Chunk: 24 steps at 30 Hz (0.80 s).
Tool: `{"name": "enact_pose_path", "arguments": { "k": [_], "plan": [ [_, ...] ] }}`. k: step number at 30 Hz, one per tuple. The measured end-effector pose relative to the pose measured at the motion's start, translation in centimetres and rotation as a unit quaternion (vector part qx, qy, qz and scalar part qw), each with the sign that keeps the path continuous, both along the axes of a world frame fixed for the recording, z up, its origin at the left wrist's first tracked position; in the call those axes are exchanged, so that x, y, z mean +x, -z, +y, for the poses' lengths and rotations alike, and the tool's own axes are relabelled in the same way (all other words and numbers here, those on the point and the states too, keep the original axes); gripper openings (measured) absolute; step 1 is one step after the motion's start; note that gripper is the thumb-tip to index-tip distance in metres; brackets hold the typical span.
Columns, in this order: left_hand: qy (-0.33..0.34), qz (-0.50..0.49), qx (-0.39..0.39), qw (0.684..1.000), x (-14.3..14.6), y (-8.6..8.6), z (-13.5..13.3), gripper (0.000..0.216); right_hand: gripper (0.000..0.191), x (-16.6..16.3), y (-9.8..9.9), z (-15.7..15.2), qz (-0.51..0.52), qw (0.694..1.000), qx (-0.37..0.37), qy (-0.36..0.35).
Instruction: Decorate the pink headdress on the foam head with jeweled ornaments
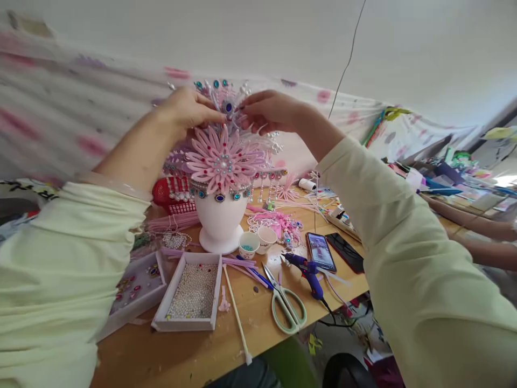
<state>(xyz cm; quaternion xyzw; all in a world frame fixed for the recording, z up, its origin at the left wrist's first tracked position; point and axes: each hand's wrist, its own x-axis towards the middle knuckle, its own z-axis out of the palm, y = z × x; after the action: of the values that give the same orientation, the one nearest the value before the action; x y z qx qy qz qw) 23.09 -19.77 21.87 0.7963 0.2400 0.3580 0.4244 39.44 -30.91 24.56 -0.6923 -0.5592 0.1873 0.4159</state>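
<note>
A beaded headdress (224,161) with a large pink flower on its front sits on a white mannequin head stand (222,215). Both of my hands are raised at its upper part, one on each side of a dark blue oval gem (229,108). My left hand (189,110) has its thumb and fingers pinched together just left of the gem. From the right, my right hand (269,110) reaches in with bent fingers, its fingertips close to the gem's edge. What the fingertips grip is too small to make out.
On the wooden table lie a box of pearl beads (194,291), scissors (287,307), a glue gun (307,272), a lit phone (321,251) and small paper cups (248,245). A box of gems (137,285) stands left. Another person's arms (476,226) show at right.
</note>
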Motion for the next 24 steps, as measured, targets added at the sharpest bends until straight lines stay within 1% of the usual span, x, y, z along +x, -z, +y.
{"name": "enact_pose_path", "arguments": {
  "k": [3,5,7,9,12,16,19,21,24],
  "plan": [
    [-0.005,-0.003,0.022,1.0,-0.2,0.1,0.0,0.027,0.013,-0.7,-0.2,0.1,-0.021,0.999,0.0,-0.044],
    [-0.01,-0.018,0.04,0.999,-0.2,0.3,0.0,0.026,0.015,-1.1,-0.4,0.1,-0.033,0.998,0.008,-0.061],
    [-0.01,-0.041,0.062,0.997,-0.1,0.5,-0.1,0.028,0.015,-1.3,-0.5,0.1,-0.045,0.997,0.023,-0.065],
    [-0.015,-0.058,0.079,0.995,-0.1,0.7,-0.3,0.035,0.015,-1.5,-0.6,0.2,-0.059,0.995,0.036,-0.071],
    [-0.037,-0.066,0.105,0.992,-0.2,0.9,-0.6,0.042,0.016,-1.6,-0.6,0.4,-0.077,0.993,0.049,-0.08],
    [-0.04,-0.039,0.146,0.988,-0.4,0.9,-0.8,0.052,0.019,-1.6,-0.3,0.8,-0.081,0.992,0.056,-0.084],
    [-0.041,-0.028,0.175,0.983,-0.4,1.0,-0.3,0.059,0.022,-1.5,-0.2,0.9,-0.078,0.991,0.058,-0.092],
    [-0.052,-0.034,0.195,0.979,-0.2,1.1,0.2,0.062,0.023,-1.5,-0.1,0.9,-0.076,0.991,0.059,-0.097],
    [-0.076,-0.023,0.248,0.965,-0.1,1.1,0.7,0.069,0.024,-1.6,-0.1,0.8,-0.075,0.991,0.058,-0.097]
  ]
}}
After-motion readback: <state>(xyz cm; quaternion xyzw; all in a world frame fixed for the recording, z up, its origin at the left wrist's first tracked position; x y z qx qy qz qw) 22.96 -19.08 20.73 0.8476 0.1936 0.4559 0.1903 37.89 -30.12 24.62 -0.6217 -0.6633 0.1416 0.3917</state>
